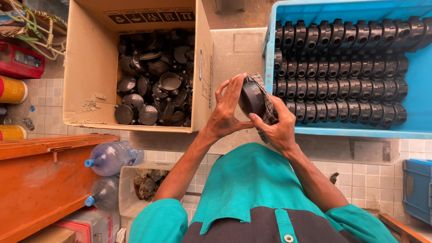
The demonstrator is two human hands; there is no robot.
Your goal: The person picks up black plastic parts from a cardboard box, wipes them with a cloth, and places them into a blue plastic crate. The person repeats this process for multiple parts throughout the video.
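Between the cardboard box (92, 67) and the blue crate (418, 81), a round black plastic part (251, 98) sits gripped by both hands: left hand (227, 112) fingers curl over it, right hand (279, 128) presses a rag (266, 101) against it.

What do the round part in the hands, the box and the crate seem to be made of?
Round part: probably moulded plastic, black, slight sheen. Box: brown cardboard, matte, torn edge. Crate: likely plastic, smooth blue walls. Cloth behind the part: woven fabric, apparently.
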